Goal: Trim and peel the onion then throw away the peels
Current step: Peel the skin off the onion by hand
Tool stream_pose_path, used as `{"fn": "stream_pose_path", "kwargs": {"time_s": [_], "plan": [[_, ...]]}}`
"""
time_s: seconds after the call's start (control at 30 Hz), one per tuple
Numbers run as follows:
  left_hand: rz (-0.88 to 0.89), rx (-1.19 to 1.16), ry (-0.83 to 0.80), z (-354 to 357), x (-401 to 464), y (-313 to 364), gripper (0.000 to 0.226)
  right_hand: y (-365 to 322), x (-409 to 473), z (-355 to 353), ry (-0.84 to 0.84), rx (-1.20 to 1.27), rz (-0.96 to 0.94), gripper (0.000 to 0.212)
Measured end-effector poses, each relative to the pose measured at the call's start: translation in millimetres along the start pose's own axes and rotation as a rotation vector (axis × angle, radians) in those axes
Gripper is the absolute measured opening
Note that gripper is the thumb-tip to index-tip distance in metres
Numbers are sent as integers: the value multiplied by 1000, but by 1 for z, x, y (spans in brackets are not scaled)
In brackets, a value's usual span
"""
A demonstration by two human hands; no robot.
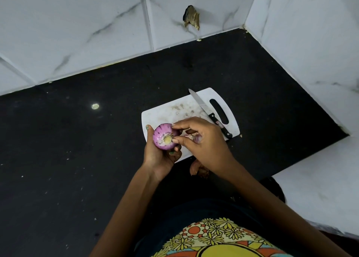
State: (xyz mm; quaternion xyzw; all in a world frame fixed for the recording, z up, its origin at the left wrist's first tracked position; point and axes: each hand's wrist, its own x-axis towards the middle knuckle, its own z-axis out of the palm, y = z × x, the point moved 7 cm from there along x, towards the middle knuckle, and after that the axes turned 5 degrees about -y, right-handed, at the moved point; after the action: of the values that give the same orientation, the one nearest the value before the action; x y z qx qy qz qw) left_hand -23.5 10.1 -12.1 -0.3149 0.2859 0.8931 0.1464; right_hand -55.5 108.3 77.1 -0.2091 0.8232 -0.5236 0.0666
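Above the cutting board (171, 109), left hand (158, 151) grips the onion (164, 136); right hand (202, 140) pinches its skin.

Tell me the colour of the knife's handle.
Black. The knife lies on the white cutting board; its handle shows plainly in the head view, the only view.

Black counter (77, 159) — white cutting board (169, 111), onion peels (199, 170).

The right hand (202, 140) hides part of the cutting board (174, 109) and most of the peels (200, 170) beneath the wrist.
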Motion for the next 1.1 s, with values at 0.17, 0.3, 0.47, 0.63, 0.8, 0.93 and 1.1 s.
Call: {"fn": "stream_pose_path", "kwargs": {"time_s": [0.17, 0.3, 0.47, 0.63, 0.8, 0.93, 1.1], "plan": [[9, -14, 14, 1, 1, 0, 63, 4, -2, 1, 53, 46, -13, 12], [10, -2, 19, 0, 1, 0, 63, 8, -1, 1, 24, 125, 66, 9], [22, 2, 13, 3, 0, -2, 62, 4, 2, -2, -16, 101, 81, 23], [63, 17, 42, 1, 3, 1, 62, -1, 1, -3, 86, -14, -45, 11], [101, 32, 78, -4, 5, 2, 64, -7, 0, 4, 59, -179, -155, 6], [84, 20, 69, -7, 3, 2, 64, 6, 0, 5, -55, -39, -3, 7], [68, 68, 49, -6, 1, 2, 59, 17, -2, -20, 126, 101, 148, 13]]}}
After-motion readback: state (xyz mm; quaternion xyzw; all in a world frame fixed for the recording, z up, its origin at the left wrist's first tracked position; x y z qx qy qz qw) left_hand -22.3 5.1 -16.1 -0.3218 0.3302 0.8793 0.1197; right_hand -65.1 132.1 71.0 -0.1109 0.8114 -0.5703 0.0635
